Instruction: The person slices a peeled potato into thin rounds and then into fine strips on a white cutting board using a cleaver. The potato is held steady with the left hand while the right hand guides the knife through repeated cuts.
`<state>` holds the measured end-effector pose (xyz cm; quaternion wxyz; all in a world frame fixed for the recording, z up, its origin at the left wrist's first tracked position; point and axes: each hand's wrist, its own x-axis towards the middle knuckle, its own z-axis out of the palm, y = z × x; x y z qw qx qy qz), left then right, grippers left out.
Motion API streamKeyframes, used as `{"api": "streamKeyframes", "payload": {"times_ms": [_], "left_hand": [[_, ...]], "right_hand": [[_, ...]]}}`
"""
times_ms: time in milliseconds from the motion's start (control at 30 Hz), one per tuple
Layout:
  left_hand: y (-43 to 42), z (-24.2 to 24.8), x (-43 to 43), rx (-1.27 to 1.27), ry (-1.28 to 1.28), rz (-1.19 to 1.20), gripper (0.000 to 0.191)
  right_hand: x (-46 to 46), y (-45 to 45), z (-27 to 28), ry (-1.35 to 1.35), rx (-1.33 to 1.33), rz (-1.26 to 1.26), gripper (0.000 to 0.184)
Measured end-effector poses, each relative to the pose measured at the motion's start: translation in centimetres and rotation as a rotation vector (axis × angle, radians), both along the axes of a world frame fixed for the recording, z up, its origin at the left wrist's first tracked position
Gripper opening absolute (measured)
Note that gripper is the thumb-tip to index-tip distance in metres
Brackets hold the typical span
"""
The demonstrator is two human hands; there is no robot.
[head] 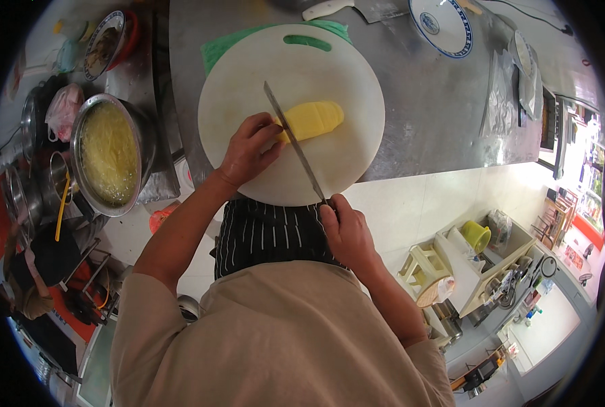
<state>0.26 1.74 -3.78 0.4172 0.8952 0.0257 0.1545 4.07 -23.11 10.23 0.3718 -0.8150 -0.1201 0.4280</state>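
A peeled yellow potato (315, 119), its right part lying in overlapping slices, rests on a round white cutting board (246, 61). Fingertips of my left hand (250, 147) press on the potato's left end, just left of the blade. My right hand (347, 231) grips the handle of a kitchen knife (302, 157), seen nearly edge-on. Its blade slants up and left across the potato, with the tip beyond it over the board. Most of the handle is hidden in my right fist.
Under the board, a green cloth (231, 45) covers part of the metal table (424, 112). Beyond lie a white-handled cleaver (333, 9) and a blue-rimmed bowl (442, 25). At left stands a metal basin (108, 157) of yellow shreds in liquid. Another person (33, 274) is at far left.
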Motion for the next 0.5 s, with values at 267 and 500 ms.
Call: {"api": "streamKeyframes", "payload": {"times_ms": [267, 500], "left_hand": [[0.3, -0.1, 0.0, 0.009, 0.006, -0.019, 0.041], [0.2, -0.4, -0.2, 0.002, 0.032, -0.004, 0.044]], "right_hand": [[0.2, -0.1, -0.4, 0.027, -0.008, -0.001, 0.027], [1.0, 2.5, -4.9, -0.11, 0.021, 0.007, 0.029]]}}
